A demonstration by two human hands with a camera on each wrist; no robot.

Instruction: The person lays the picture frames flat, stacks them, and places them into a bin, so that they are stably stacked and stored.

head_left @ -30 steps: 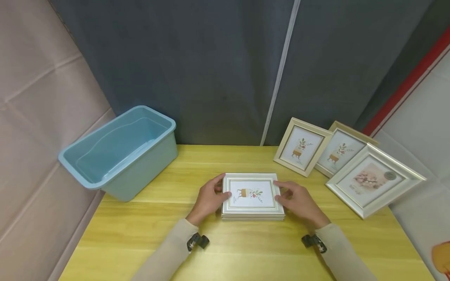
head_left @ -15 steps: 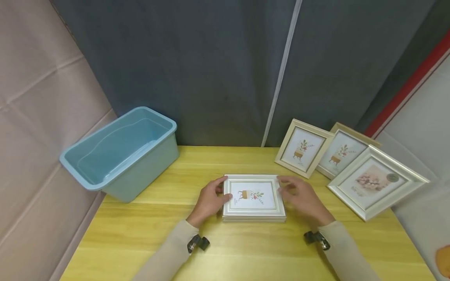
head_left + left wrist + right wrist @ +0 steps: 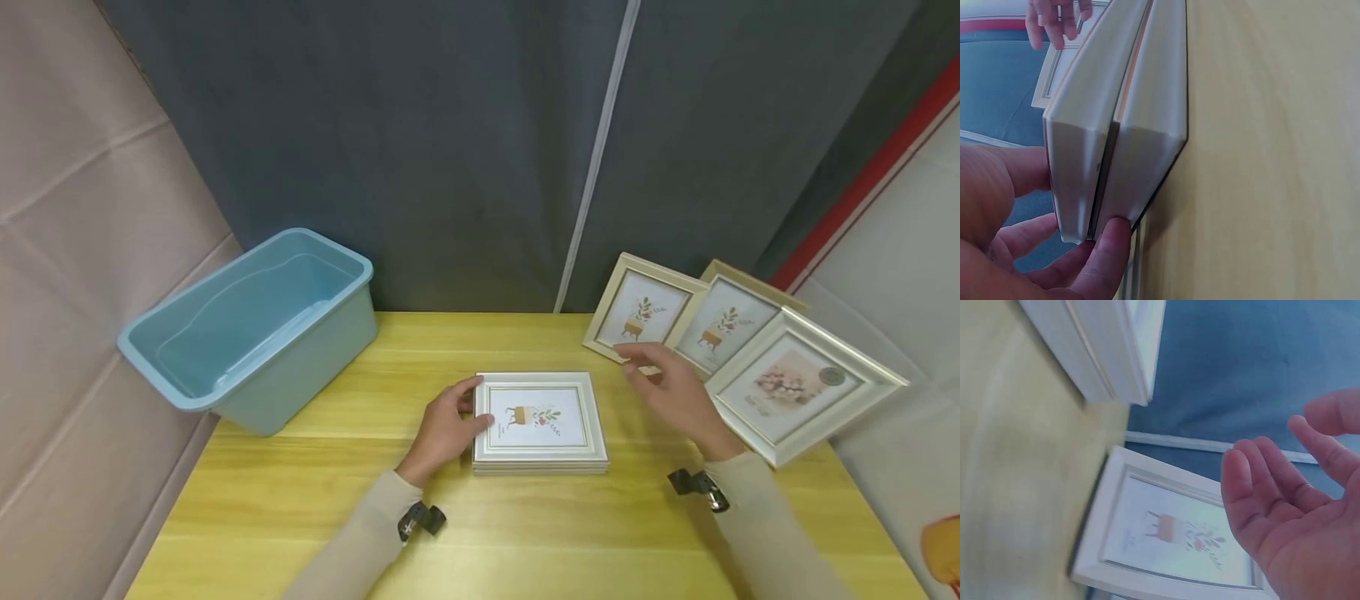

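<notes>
I see a pale yellow wooden table (image 3: 315,492) with light grain lines. The tub (image 3: 247,329) on its left side is light blue, inside and outside. The stacked frames (image 3: 538,421) in the middle are white with a thin gold inner line, and the top print shows a small golden-brown pot with green leaves and red dots. The first leaning frame (image 3: 643,311) is cream with the same plant print. The big frame (image 3: 802,385) is white with a soft pink-beige picture. Both sleeves (image 3: 360,542) are beige. The curtain (image 3: 450,150) behind is dark grey-blue.
</notes>
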